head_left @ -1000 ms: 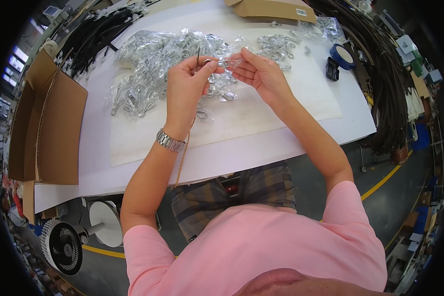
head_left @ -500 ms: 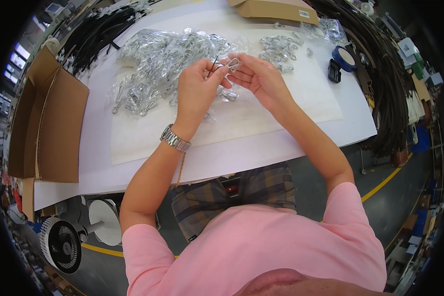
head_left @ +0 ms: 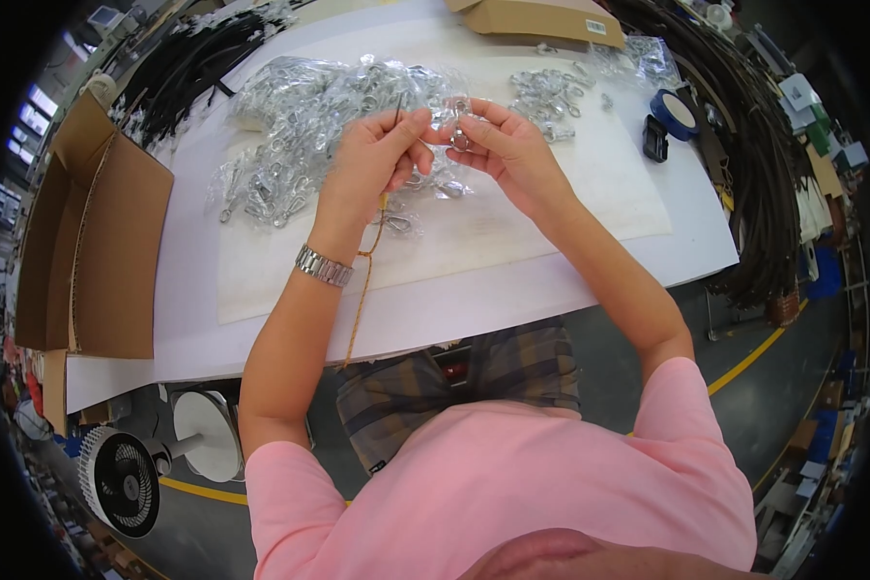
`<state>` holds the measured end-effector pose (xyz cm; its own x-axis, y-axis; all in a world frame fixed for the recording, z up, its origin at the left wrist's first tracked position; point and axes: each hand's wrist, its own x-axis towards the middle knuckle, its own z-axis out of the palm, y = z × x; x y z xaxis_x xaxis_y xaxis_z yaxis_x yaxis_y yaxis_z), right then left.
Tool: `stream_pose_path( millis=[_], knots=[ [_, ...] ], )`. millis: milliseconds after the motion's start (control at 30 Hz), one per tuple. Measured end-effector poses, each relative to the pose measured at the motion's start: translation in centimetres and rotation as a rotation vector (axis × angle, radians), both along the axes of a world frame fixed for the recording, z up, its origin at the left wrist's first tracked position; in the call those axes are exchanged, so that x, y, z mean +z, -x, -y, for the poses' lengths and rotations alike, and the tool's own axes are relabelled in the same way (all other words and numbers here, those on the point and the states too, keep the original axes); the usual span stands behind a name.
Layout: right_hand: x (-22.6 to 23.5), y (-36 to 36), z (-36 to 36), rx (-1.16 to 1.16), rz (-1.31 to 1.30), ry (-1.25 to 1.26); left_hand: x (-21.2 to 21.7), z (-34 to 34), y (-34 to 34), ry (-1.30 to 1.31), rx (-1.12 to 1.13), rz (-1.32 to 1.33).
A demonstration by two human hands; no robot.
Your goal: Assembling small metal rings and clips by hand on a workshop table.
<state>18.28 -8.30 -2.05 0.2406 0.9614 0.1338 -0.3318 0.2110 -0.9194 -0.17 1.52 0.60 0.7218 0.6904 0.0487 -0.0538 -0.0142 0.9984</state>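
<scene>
My left hand (head_left: 382,155) is closed around a slim tool, whose dark pointed tip (head_left: 399,108) sticks up past the fingers. A yellow-orange cord (head_left: 362,290) hangs from below that hand to the table's front edge. Close beside it, my right hand (head_left: 507,155) pinches a shiny metal snap hook (head_left: 461,141) between thumb and fingers. Clear plastic seems to be around the hook, though the glare blurs this. Just beyond both hands lies a heap of snap hooks in clear plastic bags (head_left: 309,126).
A smaller pile of loose metal hooks (head_left: 546,92) lies to the right. Blue tape (head_left: 675,114) and a small black box (head_left: 654,140) sit near the right edge. An open carton (head_left: 121,242) stands left; a cardboard lid (head_left: 541,21) lies at the back. A fan (head_left: 119,480) stands below left.
My left hand has shifted left and turned, bringing the cord into fuller view. The hook between my hands has come lower, into my right fingers.
</scene>
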Motion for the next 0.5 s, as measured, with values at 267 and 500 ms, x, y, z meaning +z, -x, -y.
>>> stream_pose_path(
  millis=[267, 500],
  knots=[
    [0.6, 0.0, 0.3, 0.373, 0.044, 0.176, 0.3, 0.6, -0.3, 0.002, -0.074, 0.029],
    [2.2, 0.8, 1.2, 0.262, 0.360, 0.217, -0.4, 1.4, -0.8, -0.447, 0.236, -0.086]
  ],
)
